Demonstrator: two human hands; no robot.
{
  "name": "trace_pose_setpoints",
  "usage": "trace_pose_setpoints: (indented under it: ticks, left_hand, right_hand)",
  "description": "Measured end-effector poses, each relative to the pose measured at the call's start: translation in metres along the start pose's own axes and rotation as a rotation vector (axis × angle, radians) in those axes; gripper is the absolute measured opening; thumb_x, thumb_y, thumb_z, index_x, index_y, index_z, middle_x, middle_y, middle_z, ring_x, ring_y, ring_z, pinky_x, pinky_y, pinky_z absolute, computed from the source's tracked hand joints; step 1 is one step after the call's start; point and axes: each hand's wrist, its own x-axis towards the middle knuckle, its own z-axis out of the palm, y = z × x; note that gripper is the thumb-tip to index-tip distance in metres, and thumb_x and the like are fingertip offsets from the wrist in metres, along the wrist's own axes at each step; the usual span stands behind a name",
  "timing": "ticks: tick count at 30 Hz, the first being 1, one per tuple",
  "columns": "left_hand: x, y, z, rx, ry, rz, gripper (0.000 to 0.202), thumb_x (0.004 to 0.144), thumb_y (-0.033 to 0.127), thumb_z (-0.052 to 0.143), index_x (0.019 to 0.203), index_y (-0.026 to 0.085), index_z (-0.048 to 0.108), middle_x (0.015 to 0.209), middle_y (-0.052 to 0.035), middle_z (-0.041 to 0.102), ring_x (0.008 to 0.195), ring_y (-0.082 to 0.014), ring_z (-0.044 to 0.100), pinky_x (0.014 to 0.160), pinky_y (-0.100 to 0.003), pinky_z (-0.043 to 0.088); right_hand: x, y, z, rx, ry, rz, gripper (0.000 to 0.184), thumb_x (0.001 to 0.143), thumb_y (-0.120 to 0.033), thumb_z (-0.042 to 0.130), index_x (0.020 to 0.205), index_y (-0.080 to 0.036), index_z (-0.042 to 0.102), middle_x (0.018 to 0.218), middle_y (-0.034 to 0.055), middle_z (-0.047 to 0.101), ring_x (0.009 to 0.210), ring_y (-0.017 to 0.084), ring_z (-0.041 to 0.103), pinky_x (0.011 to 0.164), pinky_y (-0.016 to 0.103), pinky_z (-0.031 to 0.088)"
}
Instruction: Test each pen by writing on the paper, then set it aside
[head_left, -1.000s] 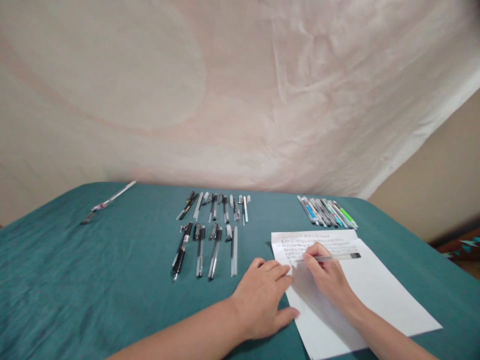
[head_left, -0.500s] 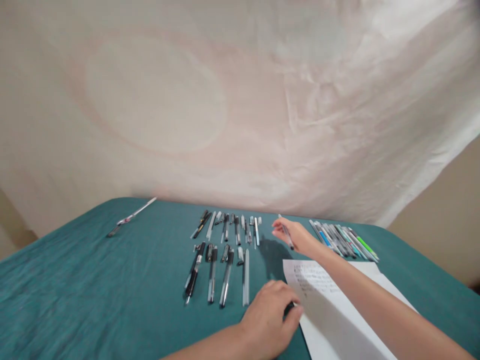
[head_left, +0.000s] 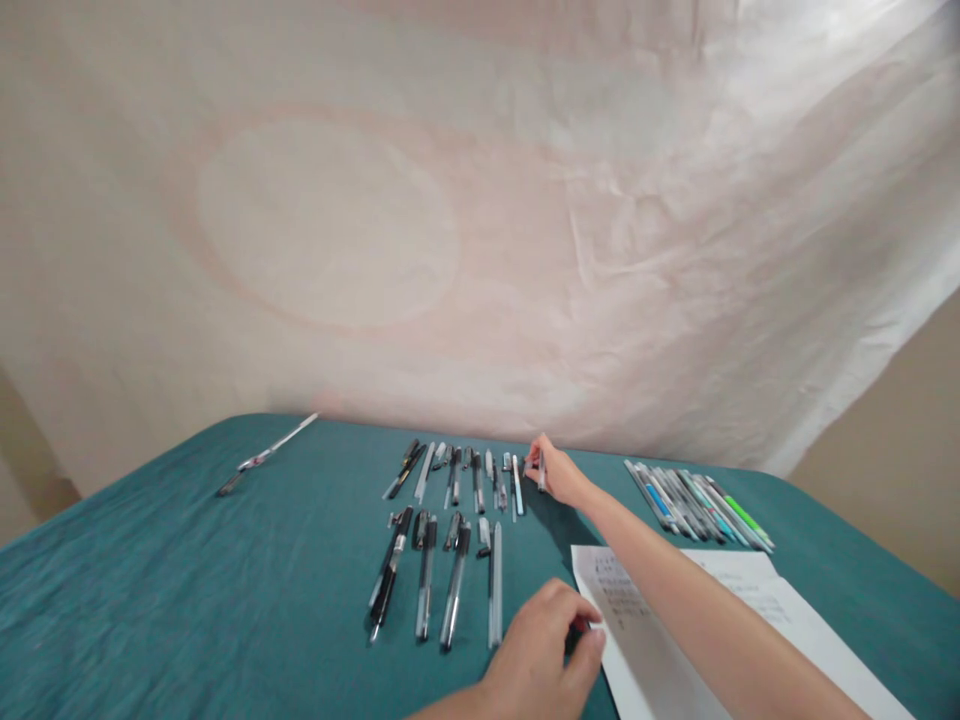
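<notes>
My right hand (head_left: 559, 475) pinches a slim pen (head_left: 541, 472), held nearly upright just above the cloth at the right end of the back row of pens. Right beside it lies a pale pen (head_left: 517, 484) with other dismantled pens and their caps. Nearer to me, my left hand (head_left: 546, 645) is curled at the left edge of the written sheet of paper (head_left: 750, 610). Its thumb and fingers close around something dark and small, mostly hidden. Left of this hand is a front row of pens with caps off, among them a clear one (head_left: 495, 590) and a black one (head_left: 456, 590).
A bunch of assorted pens (head_left: 697, 505), some with blue and green parts, lies at the right behind the paper. A long thin pen-like stick (head_left: 270, 452) rests at the far left. Green cloth (head_left: 225, 600) covers the table; a pale sheet (head_left: 510, 250) hangs behind.
My right hand has moved left with the pen, to the end of the back row, and the pen is more upright. My left hand stays near the paper's edge. The view has tilted up slightly.
</notes>
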Motion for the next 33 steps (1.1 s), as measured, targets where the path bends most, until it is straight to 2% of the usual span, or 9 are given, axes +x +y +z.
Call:
trace_pose_setpoints:
  ticks: [4, 9, 11, 14, 19, 23, 28, 31, 33]
  left_hand:
    - [0.002, 0.001, 0.000, -0.145, 0.051, -0.101, 0.016, 0.087, 0.026, 0.042, 0.091, 0.016, 0.054, 0.086, -0.0049, 0.059, 0.079, -0.0169, 0.056, 0.071, -0.028, 0.043]
    - [0.002, -0.001, 0.002, -0.324, 0.166, -0.206, 0.024, 0.092, 0.037, 0.032, 0.091, 0.018, 0.046, 0.082, -0.0024, 0.058, 0.078, -0.0154, 0.057, 0.072, -0.028, 0.043]
    - [0.002, -0.001, 0.002, -0.328, 0.186, -0.212, 0.025, 0.092, 0.040, 0.033, 0.093, 0.018, 0.045, 0.081, -0.0018, 0.057, 0.077, -0.0156, 0.056, 0.071, -0.028, 0.043]
    - [0.003, 0.000, 0.004, -0.375, 0.138, -0.156, 0.021, 0.089, 0.038, 0.041, 0.096, 0.018, 0.045, 0.086, -0.0023, 0.056, 0.078, -0.0153, 0.055, 0.071, -0.027, 0.043]
    - [0.005, -0.002, 0.007, -0.413, 0.141, -0.107, 0.018, 0.085, 0.027, 0.051, 0.100, 0.018, 0.045, 0.091, -0.0036, 0.057, 0.083, -0.0163, 0.054, 0.075, -0.029, 0.043]
    - [0.007, -0.006, 0.009, -0.454, 0.149, -0.130, 0.017, 0.082, 0.022, 0.052, 0.098, 0.018, 0.046, 0.090, -0.0040, 0.057, 0.084, -0.0164, 0.055, 0.076, -0.030, 0.043]
    - [0.013, -0.006, 0.006, -0.673, 0.220, -0.162, 0.026, 0.080, 0.031, 0.057, 0.101, 0.016, 0.049, 0.082, -0.0020, 0.057, 0.077, -0.0149, 0.056, 0.073, -0.029, 0.044]
    - [0.018, -0.003, 0.000, -0.916, 0.286, -0.289, 0.031, 0.075, 0.033, 0.065, 0.096, 0.015, 0.053, 0.081, -0.0024, 0.060, 0.074, -0.0132, 0.058, 0.074, -0.028, 0.045]
    - [0.021, -0.001, -0.003, -1.072, 0.338, -0.369, 0.029, 0.073, 0.030, 0.068, 0.094, 0.014, 0.055, 0.081, -0.0026, 0.062, 0.075, -0.0115, 0.059, 0.078, -0.026, 0.045]
  right_hand:
    - [-0.040, -0.012, -0.019, 0.082, 0.018, -0.038, 0.023, 0.070, -0.021, 0.060, 0.088, -0.020, 0.046, 0.091, 0.0039, 0.063, 0.074, 0.016, 0.059, 0.071, 0.031, 0.046]
    - [-0.119, -0.042, -0.048, 0.111, 0.027, -0.058, 0.024, 0.073, -0.022, 0.060, 0.091, -0.023, 0.044, 0.102, 0.0029, 0.063, 0.083, 0.018, 0.060, 0.077, 0.035, 0.048]
    - [-0.148, -0.050, -0.051, 0.085, 0.036, -0.086, 0.022, 0.075, -0.018, 0.057, 0.091, -0.025, 0.043, 0.103, 0.0034, 0.062, 0.091, 0.020, 0.059, 0.081, 0.038, 0.047]
    - [-0.177, -0.054, -0.046, 0.034, 0.049, -0.220, 0.028, 0.076, -0.010, 0.052, 0.096, -0.026, 0.043, 0.107, 0.0056, 0.060, 0.098, 0.020, 0.058, 0.084, 0.038, 0.047]
    - [-0.185, -0.056, -0.034, -0.017, 0.102, -0.405, 0.034, 0.078, -0.005, 0.050, 0.102, -0.028, 0.041, 0.108, 0.0064, 0.060, 0.100, 0.019, 0.057, 0.083, 0.036, 0.048]
    - [-0.183, -0.058, -0.030, -0.009, 0.125, -0.428, 0.039, 0.079, -0.005, 0.050, 0.108, -0.029, 0.038, 0.108, 0.0064, 0.059, 0.102, 0.020, 0.055, 0.083, 0.037, 0.048]
    - [-0.191, -0.054, -0.031, -0.008, 0.183, -0.390, 0.042, 0.083, -0.030, 0.051, 0.122, -0.025, 0.034, 0.116, 0.0119, 0.050, 0.108, 0.026, 0.048, 0.088, 0.044, 0.042]
    - [-0.196, -0.051, -0.031, -0.006, 0.238, -0.372, 0.035, 0.088, -0.041, 0.036, 0.118, -0.024, 0.045, 0.098, 0.0100, 0.052, 0.091, 0.025, 0.053, 0.073, 0.040, 0.046]
    - [-0.197, -0.053, -0.031, -0.005, 0.250, -0.427, 0.031, 0.088, -0.037, 0.037, 0.113, -0.025, 0.051, 0.084, 0.0071, 0.052, 0.078, 0.022, 0.053, 0.063, 0.036, 0.045]
